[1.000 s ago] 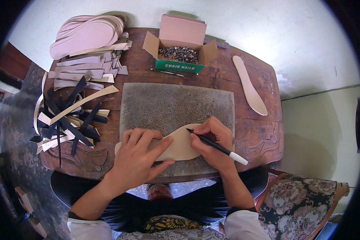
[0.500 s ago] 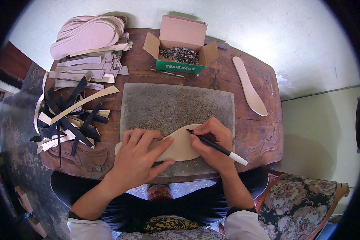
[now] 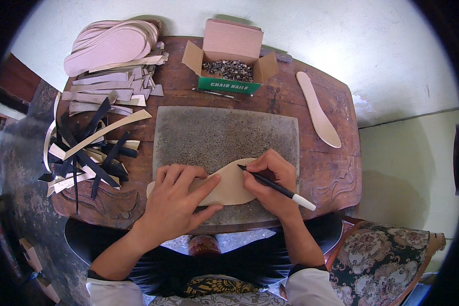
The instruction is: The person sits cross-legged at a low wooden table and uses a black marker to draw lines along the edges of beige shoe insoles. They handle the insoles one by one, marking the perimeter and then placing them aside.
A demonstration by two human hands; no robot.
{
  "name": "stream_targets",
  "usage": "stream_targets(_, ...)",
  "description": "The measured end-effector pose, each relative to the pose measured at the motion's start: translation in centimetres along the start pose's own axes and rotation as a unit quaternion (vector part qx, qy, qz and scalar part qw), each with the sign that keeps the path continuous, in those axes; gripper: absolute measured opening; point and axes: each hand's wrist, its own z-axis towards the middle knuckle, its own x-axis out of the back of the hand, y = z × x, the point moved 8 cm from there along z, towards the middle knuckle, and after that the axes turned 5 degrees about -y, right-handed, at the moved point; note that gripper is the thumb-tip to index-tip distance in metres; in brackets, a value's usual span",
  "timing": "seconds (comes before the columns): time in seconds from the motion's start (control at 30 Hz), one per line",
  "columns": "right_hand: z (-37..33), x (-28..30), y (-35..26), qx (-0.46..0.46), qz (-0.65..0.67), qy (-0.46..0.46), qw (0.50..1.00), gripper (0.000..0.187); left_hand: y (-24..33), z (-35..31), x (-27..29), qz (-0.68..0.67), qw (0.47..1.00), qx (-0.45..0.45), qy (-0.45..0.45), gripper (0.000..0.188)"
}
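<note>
Pale floor all round a dark carved wooden bench (image 3: 336,168), its near edge against the lap. Grey cutting mat (image 3: 224,137) centred on it, near edge level with the bench edge. Tan sole-shaped piece (image 3: 232,186) flat on the mat's near part, left end poking past the mat's corner. Left hand (image 3: 176,201) spread flat, fingers splayed, pressing that piece down. Right hand (image 3: 270,183) closed round a black pen (image 3: 275,187) with a white end, tip touching the piece's upper edge. Open room on the mat's far half and on the bare wood to the right. Pink insoles (image 3: 112,43) stacked far left, strips (image 3: 86,148) piled at the left edge, some overhanging. Open cardboard box (image 3: 232,56) of small nails at the far edge; wooden spatula-like tool (image 3: 319,109) far right. Part of the sole piece hidden under both hands; patterned cushion (image 3: 382,265) cut off at lower right.
</note>
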Motion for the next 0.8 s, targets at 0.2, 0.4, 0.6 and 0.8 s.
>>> stream_targets(0.2, 0.1, 0.0, -0.2, 0.005, -0.012, -0.005, 1.0, 0.015, 0.0, 0.0, 0.0, -0.001, 1.0, 0.0, 0.001, 0.055)
stream_targets(0.4, -0.2, 0.7, 2.1, -0.056, 0.157, -0.005, 0.986, 0.017, 0.0, -0.1, 0.0, 0.002, 1.0, -0.003, 0.001, 0.055)
stream_targets(0.6, 0.3, 3.5, 0.4, -0.079, 0.246, 0.074, 0.963, 0.023, 0.0, -0.1, 0.2, 0.002, 1.0, -0.003, 0.006, 0.055)
stream_targets(0.8, -0.1, 0.7, -1.7, 0.0, 0.13, -0.022, 0.991, 0.022, -0.1, -0.1, 0.1, 0.002, 1.0, -0.003, 0.01, 0.055)
